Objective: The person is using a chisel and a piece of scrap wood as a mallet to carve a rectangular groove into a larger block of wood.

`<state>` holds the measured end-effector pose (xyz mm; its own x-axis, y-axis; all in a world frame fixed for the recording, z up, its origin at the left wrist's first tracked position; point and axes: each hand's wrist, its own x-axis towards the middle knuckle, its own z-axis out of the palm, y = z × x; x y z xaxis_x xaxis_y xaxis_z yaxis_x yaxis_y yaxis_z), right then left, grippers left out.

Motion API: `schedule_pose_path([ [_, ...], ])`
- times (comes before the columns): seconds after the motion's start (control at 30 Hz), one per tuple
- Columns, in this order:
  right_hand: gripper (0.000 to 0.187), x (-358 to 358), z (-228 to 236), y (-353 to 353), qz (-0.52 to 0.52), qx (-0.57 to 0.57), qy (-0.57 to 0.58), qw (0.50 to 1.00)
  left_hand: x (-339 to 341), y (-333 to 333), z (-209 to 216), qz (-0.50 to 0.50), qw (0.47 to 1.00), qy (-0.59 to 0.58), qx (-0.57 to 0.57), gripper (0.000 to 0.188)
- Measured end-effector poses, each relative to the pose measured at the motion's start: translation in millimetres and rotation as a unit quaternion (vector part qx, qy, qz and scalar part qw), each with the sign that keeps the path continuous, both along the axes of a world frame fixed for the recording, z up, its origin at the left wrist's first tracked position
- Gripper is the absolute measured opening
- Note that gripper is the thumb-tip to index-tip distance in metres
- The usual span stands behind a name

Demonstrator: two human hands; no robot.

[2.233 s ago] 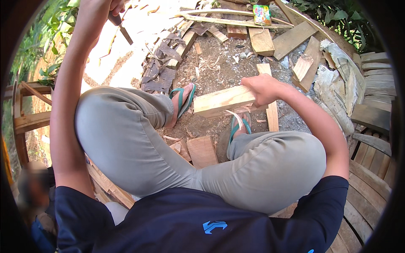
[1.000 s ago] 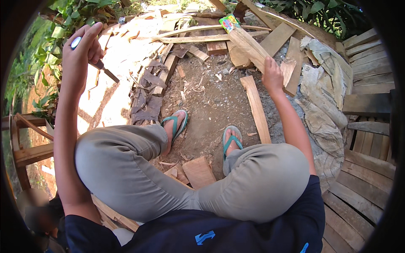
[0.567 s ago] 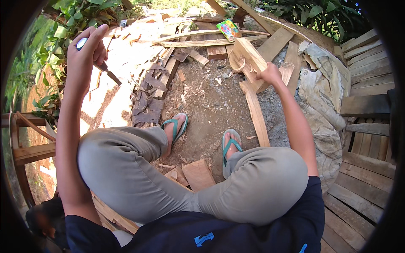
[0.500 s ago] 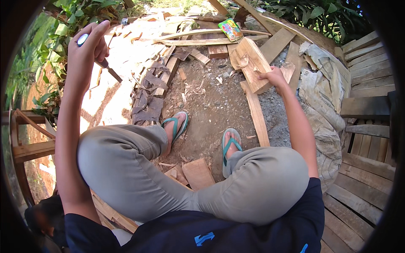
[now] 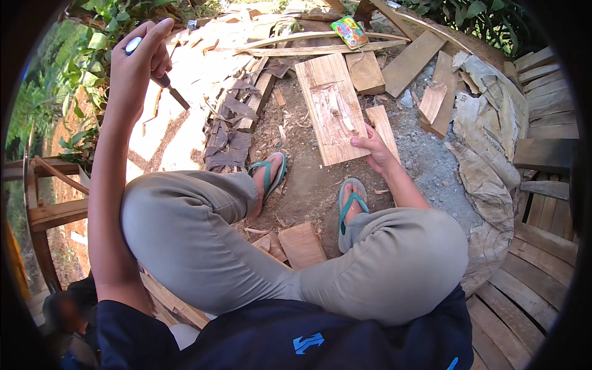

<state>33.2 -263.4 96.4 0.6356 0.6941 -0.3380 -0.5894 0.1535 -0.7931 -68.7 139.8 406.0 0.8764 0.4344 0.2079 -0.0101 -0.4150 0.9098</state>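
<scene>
My left hand [image 5: 140, 61], raised at the upper left, is wrapped round the handle of a chisel [image 5: 177, 97]. The chisel's metal blade points down and to the right, away from any wood. In my right hand [image 5: 377, 152] is a wooden board [image 5: 333, 111], gripped by its near right corner with the thumb on top. The board is held up above the ground, its broad face toward me. A rough, splintered recess is cut into the middle of that face, with torn wood fibres in it.
A wood block [image 5: 365, 73] stands beyond the board, with a colourful packet [image 5: 349, 32] behind it. Planks and a crumpled sack [image 5: 484, 148] lie to the right by a slatted wooden wall [image 5: 542, 253]. Wood offcuts [image 5: 302, 245] lie between my legs. Another person [image 5: 71, 314] is at the lower left.
My right hand has brought the board left and toward me and turned it, so its recessed face now shows. My left hand, still holding the chisel, has barely moved.
</scene>
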Motion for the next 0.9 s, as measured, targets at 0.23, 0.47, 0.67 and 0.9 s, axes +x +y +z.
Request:
schedule_pose_path([
  [0.23, 0.068, -23.4, -0.8, 11.0, 0.055, 0.053, 0.077, 0.994, 3.3, -3.7, -3.2, -0.019, 1.0, 0.001, 0.016, 0.042],
  [0.47, 0.071, -13.6, 12.5, 2.2, 0.174, -0.078, 0.122, 0.974, 1.1, 6.0, -3.1, -0.039, 0.998, 0.014, 0.04, 0.042],
  [0.67, 0.069, 28.5, 9.4, -14.2, 0.344, -0.203, 0.004, 0.917, -0.8, 6.3, -7.0, -0.025, 1.0, 0.004, 0.017, 0.042],
  [0.9, 0.062, 59.4, 22.7, -11.7, 0.492, -0.258, -0.03, 0.831, 1.2, -0.2, -3.8, -0.032, 0.999, -0.024, 0.036, 0.037],
])
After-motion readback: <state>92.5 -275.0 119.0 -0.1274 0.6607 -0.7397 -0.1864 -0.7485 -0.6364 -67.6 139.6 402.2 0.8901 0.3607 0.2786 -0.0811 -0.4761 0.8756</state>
